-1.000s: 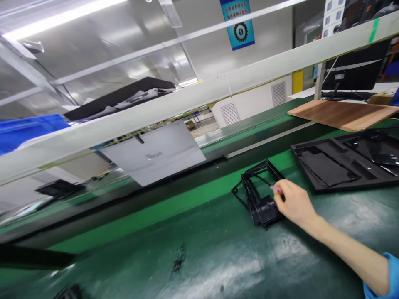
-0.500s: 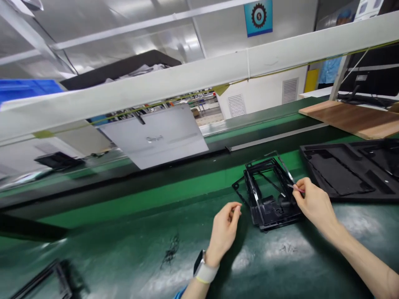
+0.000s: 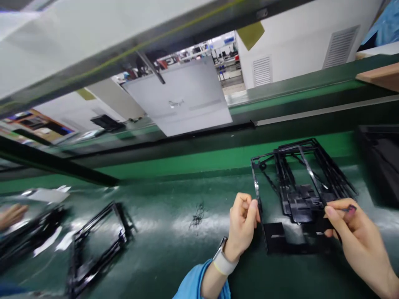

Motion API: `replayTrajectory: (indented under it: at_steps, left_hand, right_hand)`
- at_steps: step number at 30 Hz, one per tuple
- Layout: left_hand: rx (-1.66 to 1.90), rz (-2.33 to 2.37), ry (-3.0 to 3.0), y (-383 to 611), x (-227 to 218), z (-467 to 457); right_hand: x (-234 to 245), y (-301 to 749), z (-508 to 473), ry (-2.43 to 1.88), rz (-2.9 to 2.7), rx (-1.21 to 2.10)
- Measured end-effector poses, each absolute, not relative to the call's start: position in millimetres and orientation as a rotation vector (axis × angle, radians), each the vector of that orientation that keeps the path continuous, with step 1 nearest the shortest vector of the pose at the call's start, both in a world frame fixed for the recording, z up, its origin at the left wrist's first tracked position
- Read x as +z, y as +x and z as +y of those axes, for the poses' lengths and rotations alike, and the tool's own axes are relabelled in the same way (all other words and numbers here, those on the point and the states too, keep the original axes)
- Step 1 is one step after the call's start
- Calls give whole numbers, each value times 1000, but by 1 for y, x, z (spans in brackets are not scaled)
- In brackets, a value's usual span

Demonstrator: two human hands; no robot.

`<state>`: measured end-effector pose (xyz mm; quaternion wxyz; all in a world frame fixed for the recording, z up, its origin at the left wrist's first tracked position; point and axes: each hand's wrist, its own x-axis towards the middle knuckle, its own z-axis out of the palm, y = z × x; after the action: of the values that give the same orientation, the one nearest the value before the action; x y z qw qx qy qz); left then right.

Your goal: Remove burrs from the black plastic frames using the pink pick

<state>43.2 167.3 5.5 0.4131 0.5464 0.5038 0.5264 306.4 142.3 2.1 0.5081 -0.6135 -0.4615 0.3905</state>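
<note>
A thin black plastic frame (image 3: 274,240) with a solid panel along its near edge is held up between my two hands. My left hand (image 3: 243,222) pinches its left side. My right hand (image 3: 358,236) is closed on the right side and also keeps a slim tool with a pink end (image 3: 351,209) between its fingers; the tool's kind is not clear. Just behind the held frame, a stack of similar black frames (image 3: 302,211) lies on the green table, partly covered by it.
Thin black scraps (image 3: 197,218) lie left of my hands. Further left are more black frames (image 3: 75,265) and another person's blurred hand (image 3: 12,216). A black tray (image 3: 380,166) stands at right. A pale sheet (image 3: 183,99) hangs behind, below a shelf beam (image 3: 93,37).
A black frame now is off the stack, drawn nearer and gripped by both hands. Before, my left hand was apart from the frames. The view has tilted down and shifted left.
</note>
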Motion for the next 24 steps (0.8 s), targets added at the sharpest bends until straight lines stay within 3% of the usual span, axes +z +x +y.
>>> replayTrajectory:
  at_steps: [8, 24]
  left_hand:
    - [1446, 1202, 1209, 42, 14, 170]
    - [1421, 1221, 1084, 39, 15, 176]
  right_hand:
    - [-11, 292, 133, -1510, -1193, 1127]
    - [-9, 296, 132, -1553, -1224, 1074]
